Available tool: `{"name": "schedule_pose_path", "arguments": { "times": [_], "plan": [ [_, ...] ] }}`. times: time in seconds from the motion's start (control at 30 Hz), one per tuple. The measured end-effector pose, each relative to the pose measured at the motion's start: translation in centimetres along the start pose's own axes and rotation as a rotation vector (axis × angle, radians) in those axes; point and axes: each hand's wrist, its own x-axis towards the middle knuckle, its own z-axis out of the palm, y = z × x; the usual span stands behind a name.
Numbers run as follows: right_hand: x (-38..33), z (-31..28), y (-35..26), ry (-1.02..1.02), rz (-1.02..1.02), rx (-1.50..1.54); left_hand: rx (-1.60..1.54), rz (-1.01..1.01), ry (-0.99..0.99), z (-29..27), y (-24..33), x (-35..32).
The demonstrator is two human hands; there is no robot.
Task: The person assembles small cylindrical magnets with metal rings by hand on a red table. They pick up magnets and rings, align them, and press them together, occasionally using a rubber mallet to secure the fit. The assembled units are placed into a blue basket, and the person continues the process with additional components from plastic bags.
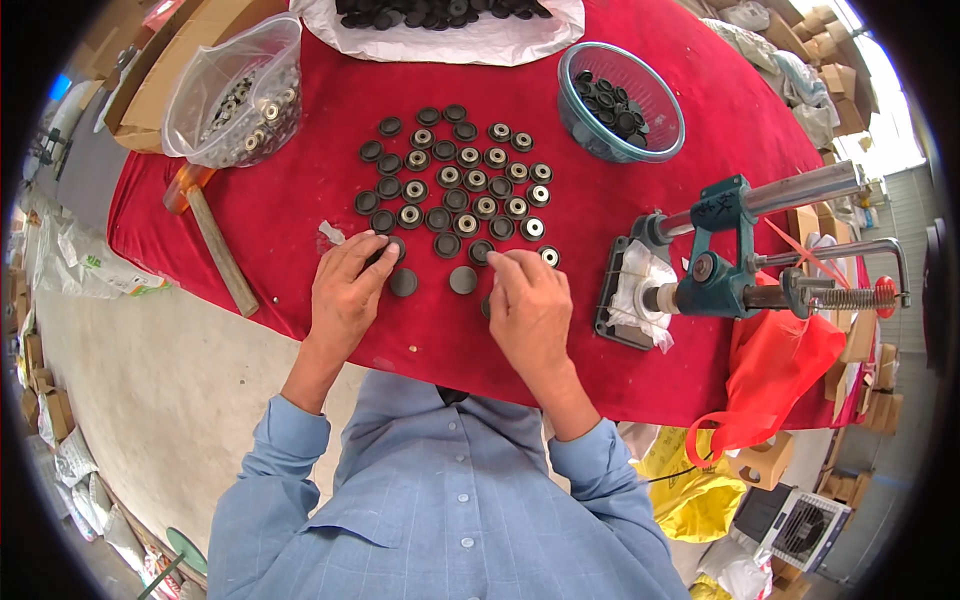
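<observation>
Round black caps (445,244) lie in loose rows on the red cloth, and many hold a metal bearing (469,222) in the middle. My left hand (343,288) is at the near left of the rows, thumb and fingers closed on a black cap (398,247). At the near right, my right hand (532,308) pinches the edge of another black cap (479,251) with its fingertips. Between my hands two caps lie with flat, plain faces up, a left one (404,282) and a right one (462,280). One more cap is partly hidden under my right hand.
At the left stand a clear tub of bearings (186,128) and a hammer (220,245). A clear bowl (665,142) of black caps is at the back right, near a green hand press (725,245). More caps lie on a white sack (440,48). A red bag (780,365) hangs at the right edge.
</observation>
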Motion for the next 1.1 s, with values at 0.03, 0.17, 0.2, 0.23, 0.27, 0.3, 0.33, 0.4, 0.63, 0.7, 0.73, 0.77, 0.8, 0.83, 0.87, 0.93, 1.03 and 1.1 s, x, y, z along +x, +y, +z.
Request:
{"name": "schedule_pose_path", "arguments": {
  "times": [0.03, 0.17, 0.2, 0.23, 0.27, 0.3, 0.33, 0.4, 0.63, 0.7, 0.73, 0.77, 0.8, 0.83, 0.87, 0.93, 1.03, 1.1],
  "plan": [
    [0.5, -0.1, 0.4, -0.006, 0.027, 0.001, 0.008, 0.011, -0.005, 0.0, 0.0, 0.0],
    [1.7, 0.6, 1.8, 0.007, 0.011, -0.030, 0.084, 0.073, -0.054, -0.3, 0.5, -0.1],
    [1.9, 0.7, 1.6, -0.020, 0.027, -0.035, 0.118, 0.093, -0.074, -0.5, 0.6, -0.3],
    [2.0, 1.0, 1.5, -0.042, 0.019, -0.045, 0.130, 0.095, -0.092, -0.6, 0.7, -0.6],
    [2.1, 1.3, 1.4, -0.063, 0.012, -0.056, 0.142, 0.097, -0.111, -0.8, 0.9, -0.9],
    [2.2, 1.6, 1.3, -0.081, 0.004, -0.068, 0.154, 0.103, -0.127, -0.9, 0.9, -0.9],
    [2.2, 1.8, 1.3, -0.096, 0.016, -0.064, 0.138, 0.100, -0.123, -0.9, 0.8, -0.9],
    [2.1, 2.1, 1.4, -0.124, 0.044, -0.056, 0.105, 0.099, -0.118, -0.8, 0.7, -0.8],
    [2.8, -0.1, 3.0, -0.002, 0.230, 0.464, -0.075, -0.301, 0.025, -1.1, 0.1, 3.1],
    [3.2, -2.2, 4.5, 0.115, 0.310, 0.279, 0.041, -0.319, -0.037, -0.3, -1.1, 4.0],
    [2.9, -2.6, 5.5, 0.160, 0.307, 0.267, 0.054, -0.340, -0.059, 0.0, -1.4, 4.2],
    [2.7, -2.8, 5.9, 0.147, 0.277, 0.227, 0.067, -0.361, -0.080, 0.3, -1.7, 4.3],
    [2.3, -3.1, 6.2, 0.134, 0.254, 0.186, 0.078, -0.378, -0.107, 0.6, -1.8, 4.3],
    [2.0, -3.3, 6.3, 0.121, 0.231, 0.146, 0.047, -0.395, -0.111, 0.8, -1.9, 4.3],
    [1.7, -3.4, 6.1, 0.107, 0.228, 0.144, 0.016, -0.413, -0.114, 0.9, -2.0, 4.3],
    [1.0, -2.6, 6.5, 0.103, 0.173, 0.128, -0.084, -0.467, -0.116, 1.1, -1.8, 4.4],
    [0.0, -1.8, 6.7, 0.096, 0.100, 0.084, -0.215, -0.542, -0.093, 1.0, -1.2, 4.8],
    [-0.4, -1.7, 6.4, 0.106, 0.056, 0.029, -0.204, -0.551, -0.071, 1.2, -1.1, 4.7]
  ]
}}
